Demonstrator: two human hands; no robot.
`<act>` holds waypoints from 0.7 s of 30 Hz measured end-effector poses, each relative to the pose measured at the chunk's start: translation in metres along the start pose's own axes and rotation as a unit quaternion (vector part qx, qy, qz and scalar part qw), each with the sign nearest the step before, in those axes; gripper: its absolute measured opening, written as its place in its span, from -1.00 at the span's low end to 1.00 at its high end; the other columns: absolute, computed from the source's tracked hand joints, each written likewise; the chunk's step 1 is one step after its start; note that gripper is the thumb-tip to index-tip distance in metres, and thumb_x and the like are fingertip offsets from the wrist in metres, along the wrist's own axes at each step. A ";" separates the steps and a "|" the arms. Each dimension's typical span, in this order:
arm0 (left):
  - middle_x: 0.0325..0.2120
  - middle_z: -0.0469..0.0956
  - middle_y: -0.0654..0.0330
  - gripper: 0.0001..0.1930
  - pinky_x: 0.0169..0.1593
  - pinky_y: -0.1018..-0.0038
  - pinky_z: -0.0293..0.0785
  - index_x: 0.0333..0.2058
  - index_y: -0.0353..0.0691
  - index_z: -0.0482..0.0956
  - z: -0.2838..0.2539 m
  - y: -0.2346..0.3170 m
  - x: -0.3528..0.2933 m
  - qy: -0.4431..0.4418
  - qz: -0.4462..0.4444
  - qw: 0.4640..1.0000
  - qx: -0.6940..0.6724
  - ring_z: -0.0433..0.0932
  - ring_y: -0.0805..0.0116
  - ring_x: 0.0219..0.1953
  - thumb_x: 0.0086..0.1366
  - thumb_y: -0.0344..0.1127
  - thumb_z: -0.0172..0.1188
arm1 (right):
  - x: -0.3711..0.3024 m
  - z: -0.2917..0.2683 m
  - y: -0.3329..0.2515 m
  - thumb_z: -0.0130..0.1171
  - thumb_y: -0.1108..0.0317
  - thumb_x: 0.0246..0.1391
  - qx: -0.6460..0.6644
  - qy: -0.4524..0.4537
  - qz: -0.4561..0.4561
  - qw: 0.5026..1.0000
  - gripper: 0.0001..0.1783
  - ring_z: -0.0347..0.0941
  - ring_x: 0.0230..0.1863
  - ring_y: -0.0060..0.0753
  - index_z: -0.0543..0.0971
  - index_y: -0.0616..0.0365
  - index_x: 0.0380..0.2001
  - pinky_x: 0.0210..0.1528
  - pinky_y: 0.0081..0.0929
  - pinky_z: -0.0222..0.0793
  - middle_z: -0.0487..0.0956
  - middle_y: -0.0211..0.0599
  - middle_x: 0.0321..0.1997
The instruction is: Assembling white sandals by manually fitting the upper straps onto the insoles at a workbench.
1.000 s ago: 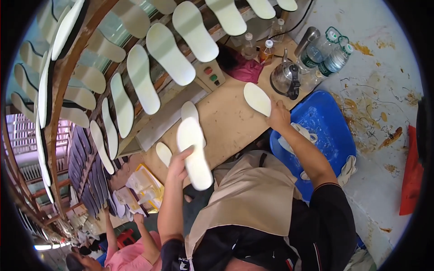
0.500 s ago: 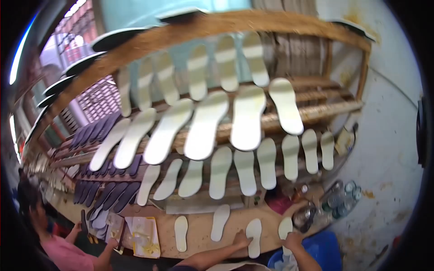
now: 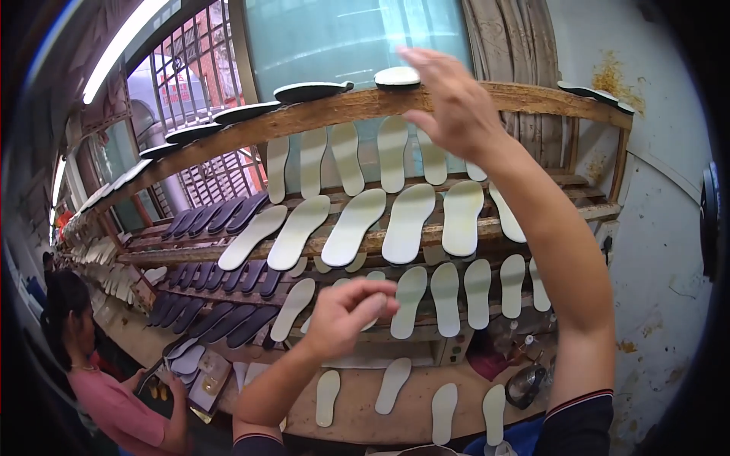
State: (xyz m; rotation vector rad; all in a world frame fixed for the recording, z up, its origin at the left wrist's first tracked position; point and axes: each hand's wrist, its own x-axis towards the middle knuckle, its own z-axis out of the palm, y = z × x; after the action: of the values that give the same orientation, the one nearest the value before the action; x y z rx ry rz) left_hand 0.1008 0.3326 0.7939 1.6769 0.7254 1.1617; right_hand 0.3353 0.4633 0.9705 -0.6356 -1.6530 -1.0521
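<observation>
My right hand point(image 3: 460, 102) is raised high at the wooden top rail point(image 3: 525, 97), fingers stretched out and thumb apart. Beside its fingers a white-topped, dark-edged insole point(image 3: 397, 77) lies on the rail; I cannot tell whether they touch. Lower and left, my left hand point(image 3: 346, 315) hangs in front of the rack, fingers curled toward the thumb, with nothing visible in them. Behind it stand pale insoles, one point(image 3: 411, 302) just right of its fingertips. Several pale insoles lie apart on the bench below, among them one point(image 3: 445, 414) in the middle and one point(image 3: 494, 414) at the right.
The slatted rack holds white insoles point(image 3: 408, 224) and dark purple ones point(image 3: 228, 327). At the left a co-worker in a pink shirt point(image 3: 114, 410) handles pieces beside a small box point(image 3: 209, 386). Bottles point(image 3: 526, 386) and a blue bin point(image 3: 521, 437) stand at the lower right.
Both hands have left the insoles on the bench. My right hand has risen to the top rail, my left to the middle of the rack. The view has tilted up and turned left.
</observation>
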 end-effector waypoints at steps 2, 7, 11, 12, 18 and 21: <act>-0.26 0.68 0.05 -0.72 -0.11 0.54 0.56 0.01 -0.41 0.55 -0.001 0.017 0.016 -0.003 0.021 1.000 0.007 0.66 0.34 -0.21 0.43 -0.39 0.04 | 0.012 0.009 0.003 0.35 0.48 -0.05 -0.014 -0.059 0.016 0.998 -0.47 0.55 0.05 -0.29 0.56 0.08 0.07 0.13 -0.34 0.51 0.64 -0.29 -0.03; -0.10 0.62 -0.01 -0.57 -0.05 0.47 0.57 0.14 -0.38 0.41 0.015 0.032 0.053 -0.028 0.096 0.977 -0.190 0.63 0.29 -0.10 0.50 -0.16 0.01 | -0.033 -0.024 0.006 0.32 0.52 -0.02 -0.044 0.170 -0.102 0.979 -0.73 0.63 -0.20 -0.37 0.70 0.04 -0.19 -0.27 -0.56 0.65 0.70 -0.25 -0.11; -0.18 0.63 0.00 -0.64 -0.06 0.50 0.54 0.07 -0.46 0.47 0.044 0.015 0.066 -0.043 0.121 0.941 -0.314 0.61 0.27 -0.16 0.45 -0.30 0.04 | -0.121 -0.077 -0.057 0.42 0.41 -0.05 -0.037 0.127 -0.174 0.976 -0.60 0.60 -0.12 -0.44 0.68 -0.08 -0.07 -0.14 -0.58 0.67 0.65 -0.34 0.03; -0.18 0.63 0.00 -0.64 -0.06 0.50 0.54 0.07 -0.46 0.47 0.057 0.012 0.064 -0.068 0.110 0.937 -0.325 0.61 0.27 -0.16 0.45 -0.30 0.04 | -0.141 -0.083 -0.070 0.40 0.39 -0.02 -0.031 0.085 -0.186 0.978 -0.59 0.60 -0.10 -0.42 0.67 -0.10 -0.03 -0.08 -0.55 0.66 0.64 -0.35 0.05; -0.20 0.64 -0.10 -0.58 -0.16 0.37 0.62 0.08 -0.53 0.36 0.064 -0.025 0.011 -0.039 0.001 0.992 -0.118 0.65 0.15 -0.28 0.28 -0.44 0.11 | -0.167 -0.141 -0.005 0.29 0.39 0.03 0.006 -0.039 -0.115 0.993 -0.49 0.37 0.24 -0.29 0.52 -0.03 0.11 0.37 -0.30 0.34 0.50 -0.31 0.19; -0.18 0.63 -0.09 -0.54 -0.16 0.36 0.62 0.11 -0.51 0.33 0.044 -0.049 -0.022 -0.101 -0.093 0.977 -0.160 0.65 0.15 -0.27 0.26 -0.47 0.16 | -0.126 -0.162 0.094 0.25 0.49 -0.03 -0.119 -0.021 -0.067 0.990 -0.38 0.33 0.27 -0.21 0.41 0.11 0.18 0.39 -0.32 0.30 0.47 -0.26 0.19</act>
State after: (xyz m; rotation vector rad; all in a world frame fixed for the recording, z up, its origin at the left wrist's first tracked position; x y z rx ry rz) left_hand 0.1356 0.3166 0.7355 1.3992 0.5223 0.9065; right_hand 0.5303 0.3775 0.8968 -0.7121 -1.6368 -1.3573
